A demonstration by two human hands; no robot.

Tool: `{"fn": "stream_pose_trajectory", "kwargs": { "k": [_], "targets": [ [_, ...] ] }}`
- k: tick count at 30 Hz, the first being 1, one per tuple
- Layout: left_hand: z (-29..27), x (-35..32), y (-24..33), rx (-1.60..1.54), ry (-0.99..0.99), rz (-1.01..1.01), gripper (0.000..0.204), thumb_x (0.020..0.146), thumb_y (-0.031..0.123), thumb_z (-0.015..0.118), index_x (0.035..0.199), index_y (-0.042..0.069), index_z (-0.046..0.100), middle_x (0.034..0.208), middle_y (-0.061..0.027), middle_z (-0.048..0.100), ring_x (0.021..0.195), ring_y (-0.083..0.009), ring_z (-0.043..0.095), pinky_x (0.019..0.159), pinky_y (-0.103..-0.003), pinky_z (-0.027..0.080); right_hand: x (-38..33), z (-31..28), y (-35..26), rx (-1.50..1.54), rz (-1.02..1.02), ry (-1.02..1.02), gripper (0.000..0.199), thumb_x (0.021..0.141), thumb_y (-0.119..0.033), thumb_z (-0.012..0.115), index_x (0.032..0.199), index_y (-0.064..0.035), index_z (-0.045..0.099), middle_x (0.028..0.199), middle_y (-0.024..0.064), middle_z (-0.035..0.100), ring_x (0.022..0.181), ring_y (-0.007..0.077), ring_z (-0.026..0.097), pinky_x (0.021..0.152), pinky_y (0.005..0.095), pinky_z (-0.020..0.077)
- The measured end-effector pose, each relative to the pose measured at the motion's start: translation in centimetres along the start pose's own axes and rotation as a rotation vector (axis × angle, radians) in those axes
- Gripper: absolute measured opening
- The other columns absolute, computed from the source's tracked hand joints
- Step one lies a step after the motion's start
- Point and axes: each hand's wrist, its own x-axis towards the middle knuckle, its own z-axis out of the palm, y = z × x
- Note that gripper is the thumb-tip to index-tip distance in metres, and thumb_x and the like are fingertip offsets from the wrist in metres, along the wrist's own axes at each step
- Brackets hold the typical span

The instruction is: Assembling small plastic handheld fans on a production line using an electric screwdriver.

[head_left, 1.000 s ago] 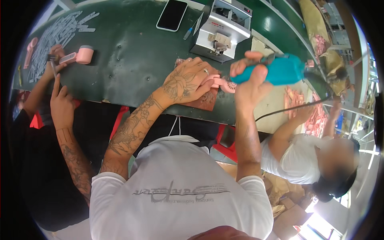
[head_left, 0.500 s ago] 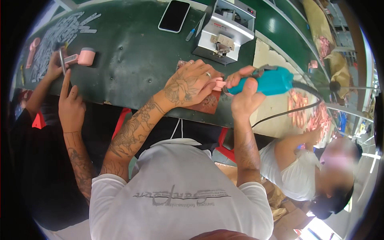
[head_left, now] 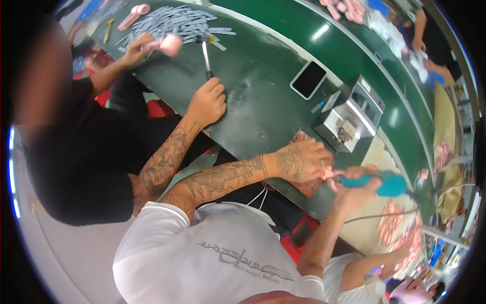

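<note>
My left hand (head_left: 304,161) bears down on a reddish-brown pad (head_left: 307,188) at the table edge, fingers closed on a small pink plastic part (head_left: 331,175). My right hand (head_left: 354,195) is wrapped round a teal corded electric screwdriver (head_left: 387,185), held almost level. Its front end meets the pink part beside my left fingertips; blur and fingers hide the exact contact. Beyond my hands stands a silver screw feeder (head_left: 349,119), with a phone (head_left: 309,79) lying to its left.
At left a co-worker in black holds a hammer (head_left: 206,58) and a pink round-headed part (head_left: 171,45). Grey strips (head_left: 164,25) are heaped behind. Pink pieces (head_left: 392,223) lie on cardboard at right, near another person's arm. A green conveyor (head_left: 324,38) runs along the far side.
The whole view has swung, so the table and feeder sit further right and lower. My hands keep their hold on the pink part and screwdriver. The co-worker's hands and hammer have moved apart.
</note>
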Motion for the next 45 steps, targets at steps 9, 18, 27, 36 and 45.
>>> {"fn": "stream_pose_trajectory", "kwargs": {
  "k": [9,18,27,36,45],
  "targets": [
    [-5.7,-1.8,4.2,0.202,0.088,-0.183,0.027,0.09,0.023,0.064,0.115,0.015,0.07,0.116,-0.0072,0.068,0.113,-0.025,0.063,0.098,-0.04,0.05,9.5,0.0,-3.5,-0.385,-0.437,0.435,0.054,0.107,-0.046,0.048,0.103,0.0043,0.065,0.08,0.0122,0.064,0.072,0.0214,0.062,0.061,0.0347,0.0545],
    [-9.6,-7.3,-7.4,0.549,0.467,-0.655,0.025,0.091,0.024,0.071,0.112,0.01,0.067,0.104,-0.0089,0.066,0.098,-0.0332,0.062,0.088,-0.046,0.049,12.2,-4.4,4.1,-0.522,-0.518,0.202,0.032,0.103,-0.028,0.065,0.11,0.0027,0.066,0.085,0.0053,0.067,0.074,0.0151,0.059,0.067,0.0313,0.048],
    [-12.0,-1.7,-12.6,0.78,0.62,-0.537,0.028,0.09,0.023,0.067,0.114,0.009,0.067,0.115,-0.0124,0.065,0.11,-0.0321,0.06,0.1,-0.046,0.042,11.2,-3.0,4.7,-0.426,-0.452,0.046,0.038,0.103,-0.023,0.062,0.129,0.0054,0.06,0.09,0.0054,0.064,0.078,0.0147,0.057,0.071,0.029,0.0455],
    [-4.6,-1.2,-13.9,0.073,0.919,-0.636,0.023,0.091,0.016,0.074,0.087,0.004,0.054,0.076,-0.0086,0.055,0.064,-0.0208,0.056,0.06,-0.036,0.046,10.8,-2.7,4.8,-0.453,-0.486,0.077,0.032,0.103,-0.028,0.063,0.091,0.0022,0.065,0.109,0.0086,0.068,0.076,0.0149,0.056,0.066,0.0304,0.0446],
    [-5.3,-2.0,-13.7,0.106,0.775,-0.8,0.047,0.092,0.028,0.073,0.065,0.004,0.043,0.056,-0.0129,0.048,0.051,-0.0331,0.048,0.053,-0.041,0.041,9.6,-1.0,5.1,-0.543,-0.528,0.068,0.041,0.105,-0.032,0.059,0.082,0.0011,0.066,0.117,0.0103,0.067,0.093,0.0209,0.06,0.081,0.0362,0.0464]
  ]
}}
